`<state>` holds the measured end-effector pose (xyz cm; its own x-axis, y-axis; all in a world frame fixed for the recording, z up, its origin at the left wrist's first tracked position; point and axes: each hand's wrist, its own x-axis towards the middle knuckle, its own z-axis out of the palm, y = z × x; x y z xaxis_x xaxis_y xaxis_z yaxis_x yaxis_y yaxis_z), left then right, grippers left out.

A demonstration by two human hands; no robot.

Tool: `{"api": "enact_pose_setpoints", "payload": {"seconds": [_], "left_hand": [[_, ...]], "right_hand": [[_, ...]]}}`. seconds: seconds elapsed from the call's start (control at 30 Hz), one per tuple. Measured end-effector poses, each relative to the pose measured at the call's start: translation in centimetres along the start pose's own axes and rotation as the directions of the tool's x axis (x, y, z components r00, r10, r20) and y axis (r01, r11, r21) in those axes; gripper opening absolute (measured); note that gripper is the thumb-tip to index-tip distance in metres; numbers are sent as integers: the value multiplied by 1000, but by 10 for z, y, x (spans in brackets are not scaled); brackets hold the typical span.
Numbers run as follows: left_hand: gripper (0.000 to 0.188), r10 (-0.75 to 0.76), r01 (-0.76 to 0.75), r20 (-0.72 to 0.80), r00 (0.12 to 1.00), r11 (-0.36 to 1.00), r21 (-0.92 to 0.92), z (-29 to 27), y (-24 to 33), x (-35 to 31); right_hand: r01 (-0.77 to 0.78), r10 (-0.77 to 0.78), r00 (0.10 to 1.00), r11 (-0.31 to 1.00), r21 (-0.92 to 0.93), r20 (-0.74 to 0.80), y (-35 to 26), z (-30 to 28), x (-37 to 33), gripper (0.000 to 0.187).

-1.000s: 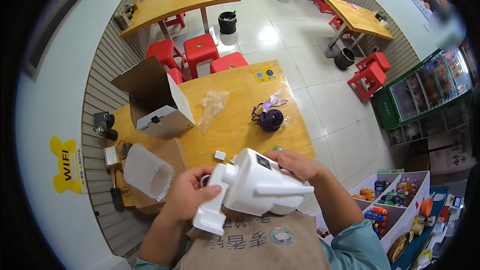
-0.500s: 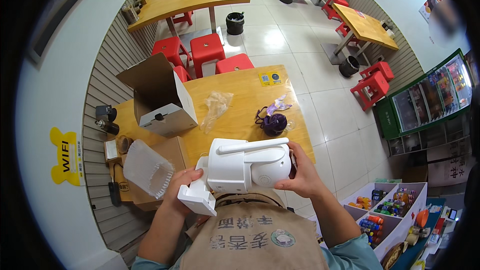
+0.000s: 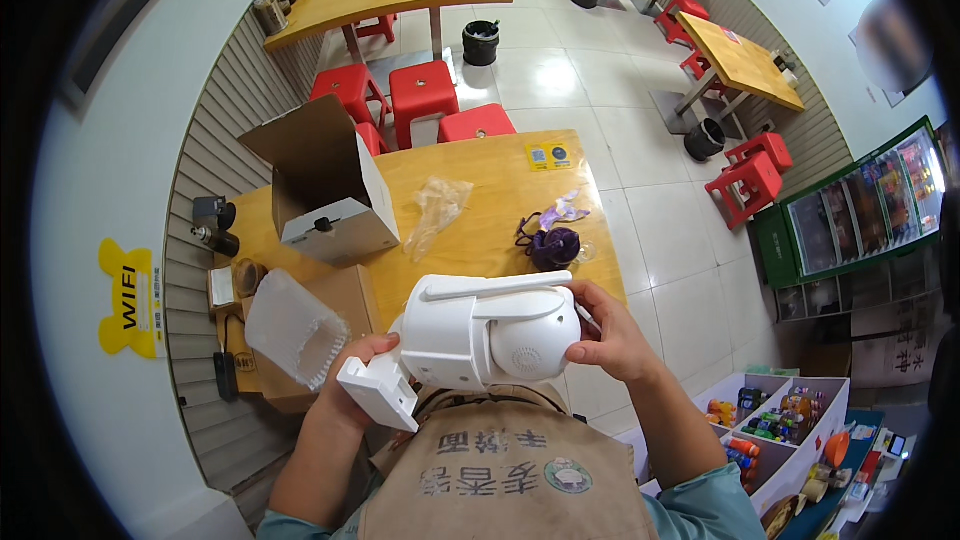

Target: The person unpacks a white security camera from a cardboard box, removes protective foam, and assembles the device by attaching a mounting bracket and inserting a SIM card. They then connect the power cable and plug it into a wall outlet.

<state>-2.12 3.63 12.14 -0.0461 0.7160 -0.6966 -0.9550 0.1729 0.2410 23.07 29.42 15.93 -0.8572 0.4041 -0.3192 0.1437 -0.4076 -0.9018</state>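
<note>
Between my two hands, above the table's near edge, is a white security camera (image 3: 455, 330) with a round head, flat antennas along its body and a bracket. My left hand (image 3: 352, 380) is closed around the bracket end at the left. At the other end, my right hand (image 3: 610, 335) grips the round head, its thumb in front and its other fingers partly hidden behind. Beyond the camera, an open white carton (image 3: 335, 205), a crumpled clear plastic bag (image 3: 440, 212) and a dark purple pouch (image 3: 553, 249) rest on the wooden table (image 3: 500, 175).
A translucent bubble-wrap sleeve (image 3: 290, 325) lies over a brown cardboard box (image 3: 335, 300) at the table's left. Red stools (image 3: 423, 95) stand past the far edge. To the right are a divided white bin of bottles (image 3: 770, 430) and a green-framed display fridge (image 3: 850, 205).
The camera has tilted slightly and shifted a little left, its bracket end moving left with my left hand. Both hands keep their hold. The whole view has shifted slightly.
</note>
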Motion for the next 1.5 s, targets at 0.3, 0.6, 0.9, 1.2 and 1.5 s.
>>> {"api": "enact_pose_setpoints", "payload": {"seconds": [0.3,0.6,0.9,1.2,1.5], "left_hand": [[43,20,-21,-55,998,1000,-13,-11,0,15],[44,43,-43,24,999,999,-21,-18,-2,21],[37,-7,7,-13,1000,1000,-25,-10,-4,23],[37,-84,232,360,929,891,-391,-16,-22,35],[46,139,144,525,840,875,-463,-30,-29,40]], "right_hand": [[-25,-3,995,963,-267,-104,-6,10,2,83],[8,-244,944,693,-721,-224,-9,35,-8,72],[35,-207,931,871,-490,-302,6,23,-10,64],[255,-225,954,957,138,-200,4,13,-4,42],[135,-111,988,963,232,-111,4,41,7,37]]}}
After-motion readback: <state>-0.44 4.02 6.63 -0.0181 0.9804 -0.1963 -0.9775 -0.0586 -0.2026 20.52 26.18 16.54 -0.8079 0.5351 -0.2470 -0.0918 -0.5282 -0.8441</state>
